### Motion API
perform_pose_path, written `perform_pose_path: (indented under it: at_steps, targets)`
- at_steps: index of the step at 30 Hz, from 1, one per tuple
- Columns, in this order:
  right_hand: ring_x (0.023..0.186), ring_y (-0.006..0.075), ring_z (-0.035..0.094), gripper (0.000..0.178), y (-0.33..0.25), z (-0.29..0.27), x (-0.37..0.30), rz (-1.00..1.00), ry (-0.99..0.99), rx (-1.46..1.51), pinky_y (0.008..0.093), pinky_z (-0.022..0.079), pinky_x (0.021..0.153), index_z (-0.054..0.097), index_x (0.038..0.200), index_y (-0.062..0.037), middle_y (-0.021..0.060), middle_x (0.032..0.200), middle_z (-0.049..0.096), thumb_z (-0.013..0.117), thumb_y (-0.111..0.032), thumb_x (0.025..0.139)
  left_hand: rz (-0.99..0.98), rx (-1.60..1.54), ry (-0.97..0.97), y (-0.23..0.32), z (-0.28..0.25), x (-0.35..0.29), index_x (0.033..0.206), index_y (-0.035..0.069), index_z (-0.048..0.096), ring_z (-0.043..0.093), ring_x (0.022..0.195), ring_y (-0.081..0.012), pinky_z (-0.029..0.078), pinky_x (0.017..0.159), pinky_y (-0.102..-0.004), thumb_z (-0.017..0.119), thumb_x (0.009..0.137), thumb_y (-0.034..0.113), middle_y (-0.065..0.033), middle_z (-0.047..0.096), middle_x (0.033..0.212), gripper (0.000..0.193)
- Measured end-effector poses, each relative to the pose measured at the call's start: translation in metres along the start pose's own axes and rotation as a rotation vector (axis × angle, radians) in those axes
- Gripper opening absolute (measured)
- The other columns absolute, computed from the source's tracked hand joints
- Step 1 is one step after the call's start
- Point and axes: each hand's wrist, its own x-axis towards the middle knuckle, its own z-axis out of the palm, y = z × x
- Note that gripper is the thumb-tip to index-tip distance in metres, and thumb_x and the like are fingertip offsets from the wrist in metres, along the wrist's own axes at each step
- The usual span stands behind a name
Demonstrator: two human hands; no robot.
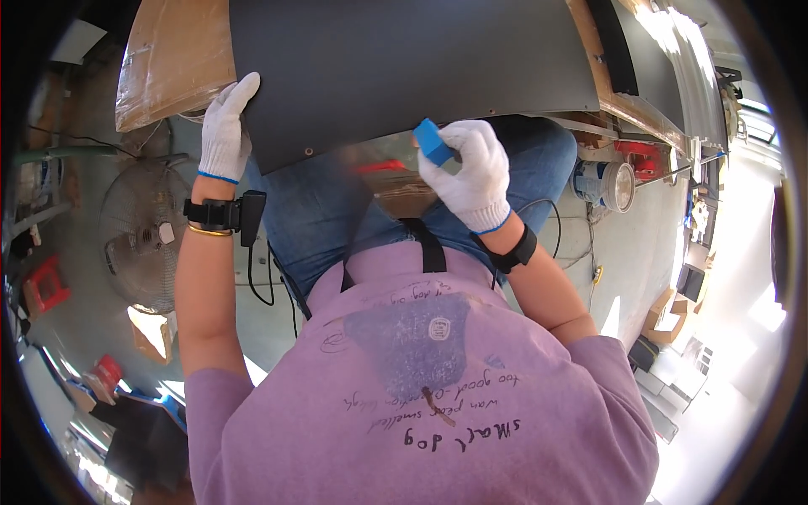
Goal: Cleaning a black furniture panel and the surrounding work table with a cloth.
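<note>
A large flat black panel (404, 67) lies across the workbench in front of me, with small holes near its front edge. My left hand (225, 126), in a white knitted glove, is closed at the panel's left edge, one digit lying over the top; its other fingers are partly hidden. My right hand (470, 172), also gloved, pinches a small blue block (433, 141) between thumb and fingers. That block is just off the panel's front edge, above my lap. I cannot make out what the block is made of.
Brown film-wrapped board (172, 63) shows left of the panel. A floor fan (143, 231) stands at the left. To the right are a white bucket (621, 187), a red object (640, 160) and cables on the floor. An open cardboard box (671, 316) sits farther right.
</note>
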Motion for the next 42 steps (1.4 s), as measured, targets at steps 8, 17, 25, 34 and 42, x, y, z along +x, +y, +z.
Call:
perform_pose_path:
  at_steps: [8,17,25,34,42]
  targets:
    - [0.076,0.0303,0.064,0.031,0.022,-0.010,0.000,0.122,0.012,0.008,0.0391,0.053,0.066,0.060,0.089,-0.0090,0.0087,0.091,0.061,0.077,-0.012,0.064,-0.017,0.087,0.030,0.001,-0.002,-0.001,0.112,0.002,0.063,0.064,0.092,-0.0181,0.052,0.081,-0.0316,0.066,0.091,0.026,-0.0077,0.066,0.103,0.032]
    - [0.079,0.0269,0.065,0.021,0.103,-0.076,-0.007,0.447,0.284,-0.114,0.0343,0.054,0.070,0.061,0.088,-0.0052,0.0107,0.090,0.063,0.075,-0.009,0.073,-0.039,0.122,0.012,0.004,0.003,-0.005,0.116,0.002,0.061,0.063,0.095,-0.0198,0.052,0.082,-0.0330,0.063,0.093,0.030,-0.0087,0.065,0.108,0.035]
    - [0.073,0.0243,0.064,0.022,0.130,-0.093,-0.003,0.401,0.226,-0.004,0.0306,0.053,0.065,0.061,0.087,-0.0044,0.0097,0.087,0.062,0.074,-0.007,0.071,-0.116,0.100,0.038,0.008,0.012,-0.015,0.115,0.002,0.061,0.063,0.098,-0.0212,0.052,0.085,-0.0362,0.059,0.095,0.029,-0.0093,0.064,0.109,0.034]
    - [0.086,0.0207,0.065,0.031,0.266,-0.158,-0.018,0.749,0.499,-0.140,0.0322,0.053,0.080,0.061,0.098,-0.0039,0.0101,0.097,0.067,0.075,-0.018,0.075,-0.261,0.091,0.008,0.010,-0.004,-0.009,0.125,0.000,0.055,0.060,0.106,-0.0245,0.050,0.090,-0.0382,0.055,0.097,0.036,-0.0117,0.060,0.120,0.045]
    - [0.087,0.0156,0.062,0.039,0.295,-0.164,-0.020,0.912,0.461,0.212,0.0301,0.050,0.082,0.061,0.106,-0.0019,0.0081,0.095,0.066,0.072,-0.027,0.078,-0.260,0.128,0.033,0.014,0.015,-0.019,0.130,0.001,0.053,0.058,0.111,-0.0276,0.048,0.094,-0.0417,0.052,0.098,0.040,-0.0124,0.059,0.125,0.050]
